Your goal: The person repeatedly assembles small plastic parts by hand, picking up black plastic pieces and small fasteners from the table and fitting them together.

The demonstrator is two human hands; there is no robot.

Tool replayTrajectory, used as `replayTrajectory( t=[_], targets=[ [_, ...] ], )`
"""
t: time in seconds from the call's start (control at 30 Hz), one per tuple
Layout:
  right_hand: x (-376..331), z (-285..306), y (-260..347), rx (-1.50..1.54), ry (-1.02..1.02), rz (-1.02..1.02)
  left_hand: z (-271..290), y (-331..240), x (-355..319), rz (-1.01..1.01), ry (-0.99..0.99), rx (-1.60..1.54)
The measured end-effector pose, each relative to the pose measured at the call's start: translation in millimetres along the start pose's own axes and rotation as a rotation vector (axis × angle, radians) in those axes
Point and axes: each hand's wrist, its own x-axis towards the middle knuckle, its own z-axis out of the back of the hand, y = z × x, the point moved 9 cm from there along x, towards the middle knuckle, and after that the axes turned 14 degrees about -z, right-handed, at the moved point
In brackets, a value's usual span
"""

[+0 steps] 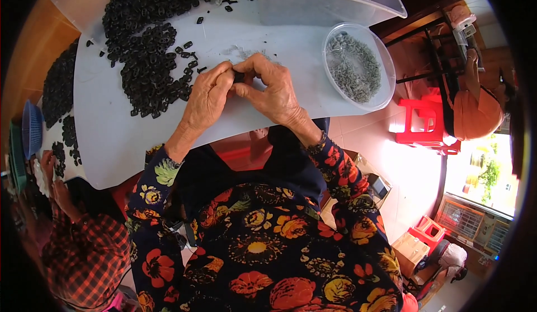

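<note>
My left hand (206, 97) and my right hand (267, 85) meet over the white table (106, 133), fingertips pinched together on a small black part (239, 76). The part is mostly hidden by my fingers. A big heap of small black ring-shaped parts (148, 43) lies just left of my hands. To the right stands a round clear tub (383, 97) holding several small grey metal pieces (353, 69).
A clear plastic bin (335, 7) with more black parts stands at the far edge. Another person in a red checked sleeve (84, 253) works at the left beside a blue basket (31, 127). A red stool (419, 123) stands on the floor at right.
</note>
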Motion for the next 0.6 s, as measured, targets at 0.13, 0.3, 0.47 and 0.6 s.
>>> replayTrajectory(
  t=[0.13,0.3,0.47,0.6],
  targets=[
    [-1.8,-0.6,1.2,0.012,0.000,0.018,0.0,0.3,-2.4,-0.002,-0.026,-0.017],
    [-1.6,-3.6,-1.2,0.016,0.019,-0.002,0.4,1.1,-4.6,-0.011,-0.044,-0.043],
    [-4.3,-2.8,-6.5,0.007,0.000,0.010,-4.9,1.5,-6.3,-0.023,-0.033,-0.076],
    [-2.2,-2.7,-5.4,-0.071,0.026,-0.018,-4.6,-0.4,-5.4,-0.023,-0.004,-0.088]
  ],
)
